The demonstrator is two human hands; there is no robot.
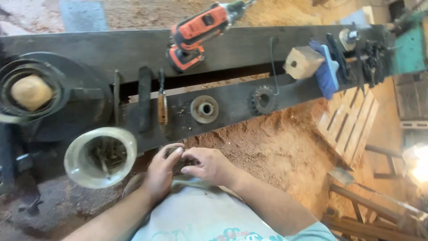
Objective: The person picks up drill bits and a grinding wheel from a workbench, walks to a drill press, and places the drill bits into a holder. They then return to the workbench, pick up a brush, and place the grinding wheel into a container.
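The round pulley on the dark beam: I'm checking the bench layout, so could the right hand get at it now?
Probably yes: the pulley lies uncovered just beyond the right hand, though both hands are busy.

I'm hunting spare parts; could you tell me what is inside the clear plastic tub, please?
The tub holds dark, rusty metal bits, too jumbled to identify; its bottom is covered.

Orange-and-black plastic cordless drill (196, 35) lies on the dark grey, near-black steel beam (133, 49). Blue-handled brush (327, 67) sits beside a pale tan wooden block (304, 61). Reddish-brown sawdust floor (276, 147); pale unpainted slatted wooden pallet (350, 122); light blue-grey printed shirt (200, 216).
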